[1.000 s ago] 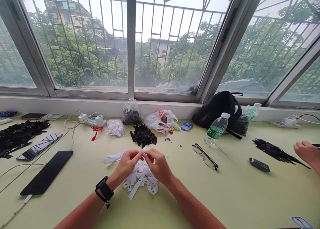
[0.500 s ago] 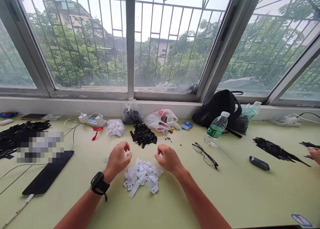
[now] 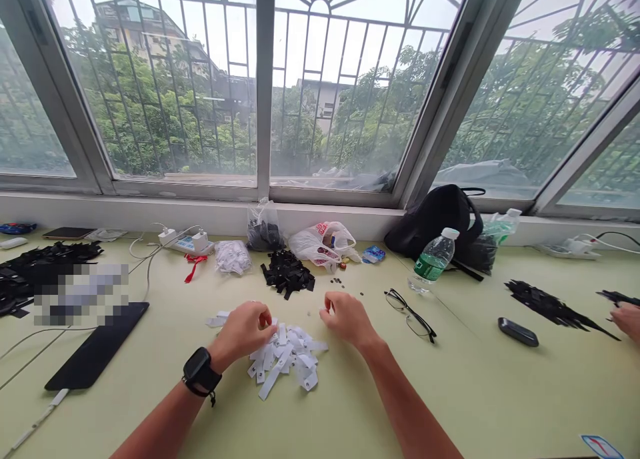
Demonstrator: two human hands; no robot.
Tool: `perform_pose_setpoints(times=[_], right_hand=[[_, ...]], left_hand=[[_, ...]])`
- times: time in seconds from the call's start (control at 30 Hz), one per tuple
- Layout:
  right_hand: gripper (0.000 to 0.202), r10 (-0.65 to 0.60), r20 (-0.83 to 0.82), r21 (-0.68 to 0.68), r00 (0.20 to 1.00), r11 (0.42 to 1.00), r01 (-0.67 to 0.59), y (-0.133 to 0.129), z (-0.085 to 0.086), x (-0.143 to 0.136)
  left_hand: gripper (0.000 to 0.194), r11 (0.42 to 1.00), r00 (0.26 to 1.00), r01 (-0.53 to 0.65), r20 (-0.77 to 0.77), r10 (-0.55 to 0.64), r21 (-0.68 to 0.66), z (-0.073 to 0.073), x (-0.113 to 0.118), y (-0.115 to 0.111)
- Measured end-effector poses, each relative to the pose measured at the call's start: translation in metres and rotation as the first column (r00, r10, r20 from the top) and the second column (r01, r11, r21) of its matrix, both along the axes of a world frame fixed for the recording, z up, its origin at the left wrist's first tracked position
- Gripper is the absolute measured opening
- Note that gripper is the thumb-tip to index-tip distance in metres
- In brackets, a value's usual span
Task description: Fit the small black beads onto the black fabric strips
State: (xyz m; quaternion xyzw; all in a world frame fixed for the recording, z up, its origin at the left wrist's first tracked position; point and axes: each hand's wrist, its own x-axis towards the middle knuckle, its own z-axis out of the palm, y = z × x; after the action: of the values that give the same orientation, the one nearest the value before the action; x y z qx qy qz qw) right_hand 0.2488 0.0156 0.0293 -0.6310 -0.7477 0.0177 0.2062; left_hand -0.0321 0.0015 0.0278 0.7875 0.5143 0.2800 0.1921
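A loose pile of white fabric strips (image 3: 280, 362) lies on the pale green table between my forearms. My left hand (image 3: 247, 329), with a black watch on its wrist, is at the pile's upper left edge; its fingers are curled together at the strips, and what they pinch is too small to name. To the pile's upper right is my right hand (image 3: 345, 317), its fingers bent inward and their tips close together; anything between them is hidden. A small pale round piece (image 3: 309, 313) lies on the table left of it. Black strips (image 3: 287, 272) are heaped beyond both hands.
Eyeglasses (image 3: 411, 314), a water bottle (image 3: 433, 260) and a black case (image 3: 519, 331) are on the right. Another person's hand (image 3: 627, 319) holds something black at the right edge. Plastic bags (image 3: 325, 244) stand behind; a black tablet-like slab (image 3: 97, 345) is at left.
My left hand has moved right and down onto the upper edge of the white pile. My right hand has shifted slightly right, and a small pale piece now shows beside it.
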Motion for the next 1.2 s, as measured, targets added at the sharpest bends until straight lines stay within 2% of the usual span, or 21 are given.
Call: perform_pose_setpoints(times=[0.23, 0.37, 0.47, 0.63, 0.7, 0.8, 0.9, 0.97, 1.07, 1.13, 1.2], right_hand=[[0.014, 0.016, 0.0, -0.002, 1.0, 1.0, -0.016, 0.0, 0.001, 0.0], [0.011, 0.015, -0.013, 0.001, 1.0, 1.0, -0.015, 0.0, 0.002, 0.0], [0.008, 0.023, -0.015, -0.019, 1.0, 1.0, -0.023, 0.0, 0.002, 0.0], [0.008, 0.028, -0.025, -0.013, 0.999, 1.0, -0.029, -0.001, 0.002, -0.002], [0.007, 0.037, -0.037, -0.018, 0.999, 0.999, -0.038, -0.001, 0.003, -0.002], [0.007, 0.052, -0.064, -0.029, 0.997, 0.998, -0.054, -0.001, 0.004, -0.003], [0.007, 0.067, -0.128, 0.013, 0.989, 0.998, -0.066, -0.002, 0.007, -0.006], [0.007, 0.129, -0.212, 0.063, 0.969, 0.991, -0.119, -0.005, 0.009, -0.012], [0.01, 0.305, -0.341, 0.125, 0.889, 0.952, -0.279, -0.014, 0.01, -0.03], [0.011, 0.389, -0.367, 0.156, 0.845, 0.921, -0.356, -0.021, 0.007, -0.044], [0.01, 0.417, -0.336, 0.184, 0.845, 0.909, -0.375, -0.027, 0.003, -0.057]], left_hand=[[0.016, 0.999, 0.998, 0.002, 0.061, -0.004, 0.039, -0.001, 0.001, 0.003], [0.019, 0.994, 0.983, -0.068, 0.177, 0.052, 0.083, 0.004, 0.004, 0.005], [0.019, 0.994, 0.957, -0.082, 0.284, 0.06, 0.069, 0.004, 0.006, 0.007], [0.011, 0.997, 0.884, -0.034, 0.464, 0.063, -0.072, 0.0, 0.008, 0.011], [0.017, 0.988, 0.84, -0.005, 0.536, 0.088, -0.154, -0.001, 0.008, 0.013], [0.035, 0.952, 0.767, 0.045, 0.621, 0.162, -0.303, 0.001, 0.008, 0.015], [0.028, 0.913, 0.698, 0.128, 0.689, 0.195, -0.388, 0.003, 0.009, 0.014], [0.021, 0.899, 0.663, 0.187, 0.726, 0.182, -0.396, 0.005, 0.009, 0.012], [0.028, 0.896, 0.636, 0.242, 0.758, 0.145, -0.374, 0.007, 0.012, 0.007], [0.037, 0.901, 0.641, 0.255, 0.76, 0.113, -0.349, 0.007, 0.014, 0.004], [0.04, 0.907, 0.658, 0.271, 0.75, 0.069, -0.321, 0.006, 0.017, 0.002]])
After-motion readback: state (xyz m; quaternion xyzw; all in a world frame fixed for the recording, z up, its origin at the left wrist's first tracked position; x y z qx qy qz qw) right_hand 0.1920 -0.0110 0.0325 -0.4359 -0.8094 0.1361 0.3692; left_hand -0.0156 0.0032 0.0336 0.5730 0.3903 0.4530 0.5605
